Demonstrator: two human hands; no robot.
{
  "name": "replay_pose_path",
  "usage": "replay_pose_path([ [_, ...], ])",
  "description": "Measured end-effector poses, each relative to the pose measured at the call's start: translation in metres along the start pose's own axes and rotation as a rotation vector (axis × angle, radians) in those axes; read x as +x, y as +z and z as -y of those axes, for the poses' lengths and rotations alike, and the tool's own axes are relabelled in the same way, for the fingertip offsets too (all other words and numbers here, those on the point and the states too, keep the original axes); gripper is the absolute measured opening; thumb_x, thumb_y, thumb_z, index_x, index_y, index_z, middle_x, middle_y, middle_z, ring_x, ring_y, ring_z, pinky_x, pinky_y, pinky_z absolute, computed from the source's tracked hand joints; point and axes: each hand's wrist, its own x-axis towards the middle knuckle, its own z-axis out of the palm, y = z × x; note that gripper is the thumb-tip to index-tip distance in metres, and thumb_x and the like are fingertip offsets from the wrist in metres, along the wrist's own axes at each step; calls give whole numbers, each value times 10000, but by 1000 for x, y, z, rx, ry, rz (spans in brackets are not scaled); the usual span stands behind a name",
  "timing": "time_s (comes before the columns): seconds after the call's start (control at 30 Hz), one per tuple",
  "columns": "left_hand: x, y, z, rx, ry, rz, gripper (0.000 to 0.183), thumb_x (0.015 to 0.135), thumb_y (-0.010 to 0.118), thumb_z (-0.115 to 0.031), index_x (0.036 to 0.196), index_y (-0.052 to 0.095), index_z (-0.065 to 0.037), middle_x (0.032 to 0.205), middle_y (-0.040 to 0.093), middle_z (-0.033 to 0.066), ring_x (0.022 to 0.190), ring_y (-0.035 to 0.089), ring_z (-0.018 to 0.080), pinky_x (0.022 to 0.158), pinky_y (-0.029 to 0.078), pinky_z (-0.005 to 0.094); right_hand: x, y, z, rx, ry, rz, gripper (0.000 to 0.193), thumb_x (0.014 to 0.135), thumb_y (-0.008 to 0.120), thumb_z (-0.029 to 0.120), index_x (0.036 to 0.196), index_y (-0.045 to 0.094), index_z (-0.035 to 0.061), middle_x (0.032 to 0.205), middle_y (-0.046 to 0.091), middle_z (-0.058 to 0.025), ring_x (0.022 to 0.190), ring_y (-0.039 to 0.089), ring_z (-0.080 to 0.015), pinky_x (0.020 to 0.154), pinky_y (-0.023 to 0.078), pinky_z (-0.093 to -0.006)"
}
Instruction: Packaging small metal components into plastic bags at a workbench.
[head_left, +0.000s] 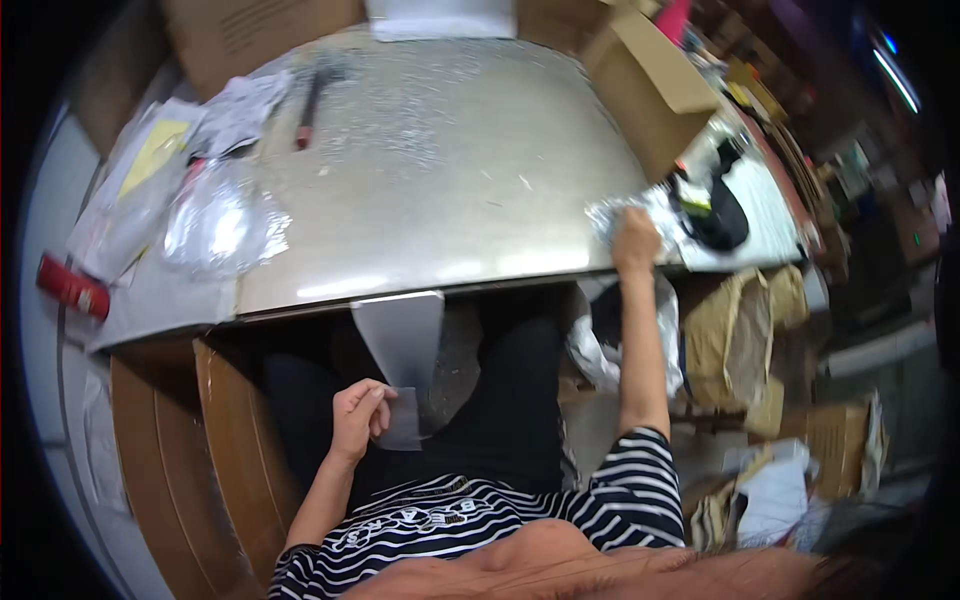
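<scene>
Over my lap, my left hand (361, 412) is closed, with a small clear plastic bag (403, 422) hanging beside its curled fingers and pinched at its edge. My right arm reaches out to the table's right front part. There my right hand (637, 243) is closed on some crinkled clear plastic film (603, 213), partly hidden under the fist. Just right of that hand, a black item with a yellow-green label (722, 215) lies on a white package. A translucent sheet (405, 325) hangs down from the table's front edge, above my left hand.
On the metal table (470, 190) are scattered clear bits (390, 110) and a dark stick-like tool (308, 115). Clear bags (215, 225) and papers lie at left, near a red can (75, 287). An open cardboard box (660, 90) stands back right; a brown paper bag (728, 335) hangs below.
</scene>
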Motion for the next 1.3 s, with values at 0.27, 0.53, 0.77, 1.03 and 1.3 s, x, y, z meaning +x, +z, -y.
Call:
replay_pose_path([
  [0.27, 22, -7, -14, -53, 94, -26, 202, 942, 558, -112, 895, 686, 37, 748, 657, 70, 584, 573, 95, 557, 456, 206, 65, -18, 173, 772, -252, 179, 474, 818, 434, -56, 1277, 536, 4, 1302, 531, -225, 1228, 489, -370, 1035, 393, -404],
  [0.53, 18, -14, -20, 34, 284, -129, 154, 905, 645, -107, 872, 718, 25, 757, 595, 32, 619, 528, 62, 556, 413, 187, 80, 68, 292, 482, -436, 395, 610, 782, 410, -36, 1391, 377, -40, 1444, 385, -252, 1361, 348, -374, 1141, 282, -421],
  [0.77, 8, -1, -20, 35, 222, -101, 157, 903, 613, -68, 859, 710, 47, 750, 594, 37, 608, 544, 75, 545, 431, 207, -9, -51, 252, 809, -335, 453, 513, 883, 414, 31, 1394, 401, -11, 1456, 392, -220, 1377, 342, -337, 1142, 272, -392],
  [1.03, -4, 21, -31, 161, 257, -70, 116, 889, 627, -31, 965, 687, 33, 751, 616, 26, 608, 560, 60, 529, 439, 190, -158, -131, 262, 1366, -45, 678, 247, 860, 644, 26, 1103, 627, -22, 849, 674, -89, 768, 642, -151, 726, 522, -288],
  [1.3, -10, 20, 1, 221, 334, -37, 87, 872, 654, -33, 914, 717, 8, 740, 669, 29, 562, 559, 44, 491, 431, 184, -197, -123, 248, 1472, 44, 990, 295, 899, 625, 37, 1191, 600, 4, 790, 638, -30, 657, 552, -68, 583, 465, -239],
])
